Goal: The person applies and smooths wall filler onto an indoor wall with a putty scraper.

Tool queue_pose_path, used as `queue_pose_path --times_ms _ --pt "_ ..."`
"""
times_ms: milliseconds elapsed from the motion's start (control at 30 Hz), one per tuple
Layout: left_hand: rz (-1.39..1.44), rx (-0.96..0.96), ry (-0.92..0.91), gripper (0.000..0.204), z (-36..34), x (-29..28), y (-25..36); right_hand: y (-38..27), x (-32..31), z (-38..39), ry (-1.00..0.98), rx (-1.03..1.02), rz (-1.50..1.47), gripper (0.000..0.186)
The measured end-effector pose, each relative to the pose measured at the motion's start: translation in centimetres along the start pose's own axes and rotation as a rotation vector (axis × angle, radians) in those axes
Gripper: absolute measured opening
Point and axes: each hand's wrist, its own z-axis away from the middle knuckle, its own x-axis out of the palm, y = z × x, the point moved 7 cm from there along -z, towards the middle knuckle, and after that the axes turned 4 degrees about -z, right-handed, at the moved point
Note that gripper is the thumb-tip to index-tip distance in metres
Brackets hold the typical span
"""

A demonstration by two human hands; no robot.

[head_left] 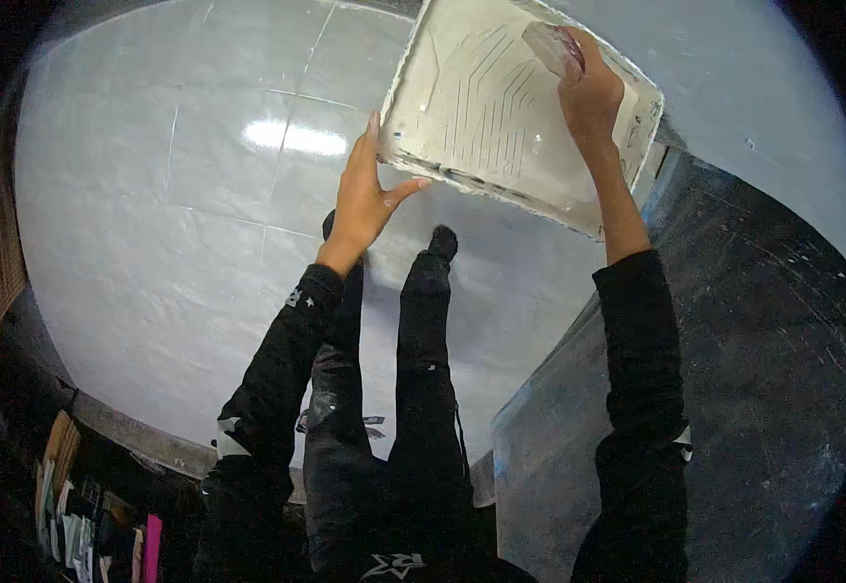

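Observation:
A cream-coated paint tray (pixel 500 107), with grooves showing in its bottom, lies at the top of the view. My left hand (pixel 362 199) is at its near left corner, fingers stretched along the left side and thumb spread along the near rim. These fingers touch the tray without wrapping round it. Inside the tray's right part, my right hand (pixel 593 97) is closed round a flat, paint-smeared tool (pixel 551 49) with a pale, broad end and a dark red part by the fingers. Its exact kind cannot be made out.
Glossy pale tiles (pixel 180 185) spread under the tray and around my feet (pixel 442 241). A dark, scuffed panel (pixel 714 350) stands at the right, below a pale grey surface (pixel 734 78). Upright, thin items, one pink (pixel 153 549), are at the lower left.

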Motion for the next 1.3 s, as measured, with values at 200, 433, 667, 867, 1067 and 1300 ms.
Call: queue_pose_path --times_ms 200,433,667,867,1067,1300 --pt "-0.015 0.024 0.049 0.106 0.0 0.3 -1.3 -3.2 1.9 2.3 -0.07 0.014 0.159 0.046" --pt "-0.09 0.106 0.144 0.107 0.1 0.5 -1.7 -6.7 1.2 8.0 -0.307 0.019 0.042 0.041" --pt "-0.117 0.125 0.206 0.102 -0.1 0.4 -1.7 -9.0 1.0 10.0 -0.488 0.237 -0.208 0.034" --pt "-0.143 0.131 0.226 0.098 -0.3 0.1 -2.0 -8.5 2.4 9.1 -0.643 0.237 -0.25 0.035" --pt "-0.193 0.126 0.228 0.09 -0.6 -0.2 -2.1 -7.1 3.9 8.0 -0.738 0.251 -0.293 0.035" --pt "-0.188 0.083 0.203 0.091 -0.5 0.1 -2.2 -3.8 6.3 7.8 -0.95 0.313 -0.378 0.043"
